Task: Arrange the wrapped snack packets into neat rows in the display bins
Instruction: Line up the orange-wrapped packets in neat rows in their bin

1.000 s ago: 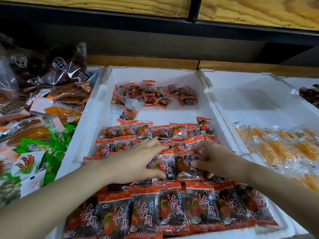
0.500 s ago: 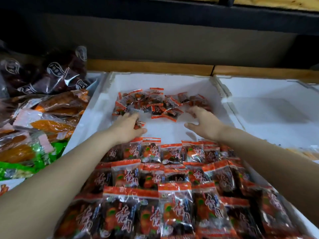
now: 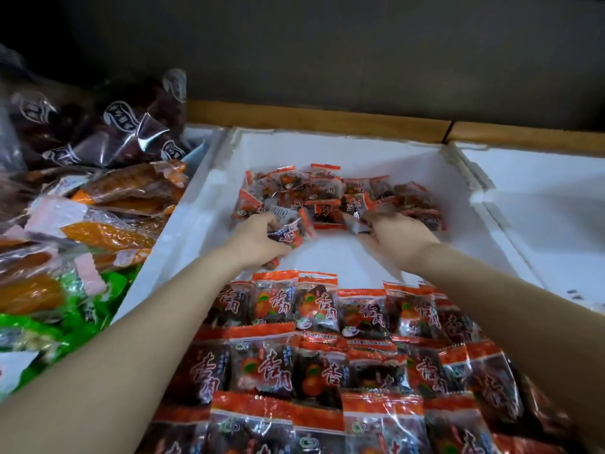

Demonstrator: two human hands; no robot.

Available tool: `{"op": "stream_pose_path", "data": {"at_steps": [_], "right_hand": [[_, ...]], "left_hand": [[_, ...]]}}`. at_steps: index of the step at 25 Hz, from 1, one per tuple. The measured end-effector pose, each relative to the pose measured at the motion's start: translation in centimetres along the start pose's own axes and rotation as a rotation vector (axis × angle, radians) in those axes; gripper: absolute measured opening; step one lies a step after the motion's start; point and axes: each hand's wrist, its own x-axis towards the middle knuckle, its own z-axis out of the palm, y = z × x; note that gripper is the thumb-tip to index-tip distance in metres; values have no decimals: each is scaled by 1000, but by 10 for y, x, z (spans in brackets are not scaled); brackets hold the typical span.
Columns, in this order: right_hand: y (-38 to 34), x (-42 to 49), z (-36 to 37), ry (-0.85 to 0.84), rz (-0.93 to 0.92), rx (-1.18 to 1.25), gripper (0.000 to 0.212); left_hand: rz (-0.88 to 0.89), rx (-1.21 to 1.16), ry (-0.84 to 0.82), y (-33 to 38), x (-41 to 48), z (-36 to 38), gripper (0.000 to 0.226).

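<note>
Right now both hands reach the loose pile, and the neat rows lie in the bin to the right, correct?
No. The head view shows the neat rows in the same white bin as the loose pile, nearer the camera.

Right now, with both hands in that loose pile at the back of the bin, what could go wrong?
1. The left hand grips a bunch of packets; one could slip out and land crooked.
2. Both forearms cross just above the neat rows, so pulling back low might drag those askew.
3. The right hand is at the edge of the loose pile; a hasty sweep could scatter it across the bin.
</note>
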Motion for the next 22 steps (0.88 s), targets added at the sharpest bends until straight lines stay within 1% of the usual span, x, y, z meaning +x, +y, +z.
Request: {"op": "stream_pose_path", "data": {"at_steps": [2,4,6,7,11,13,16,17,20,22], "right_hand": [[2,-7,-11,30,17,109,29],[-1,-9,-21,174,10,261,26],[-13,-8,-32,317,-36,384,25],[-21,-7,-37,352,-65,409,26],[-60,1,-43,336,-208,355,33],[-73,0,-36,282,-269,337,42],[-79,-11,-29,256,-370,390,52],[-79,-14,-29,258,-405,404,53],[-75,-17,-33,251,-442,509,55],[-73,-20,-38,199,-431,684,58]], "left_hand": [[-16,-236,-1,1,-1,-3,32],[-15,-438,1,7,-3,-6,41],[8,-583,-13,15,-7,-7,41],[17,-640,-39,20,-8,-8,40],[-3,-916,-172,32,-17,-5,23],[-47,-1065,-210,35,-20,-5,30],[-76,-1113,-228,33,-19,-9,44],[-71,-1111,-236,33,-19,-11,42],[37,-1039,-219,32,-22,-9,18],[89,-1041,-217,32,-24,-6,10]]}}
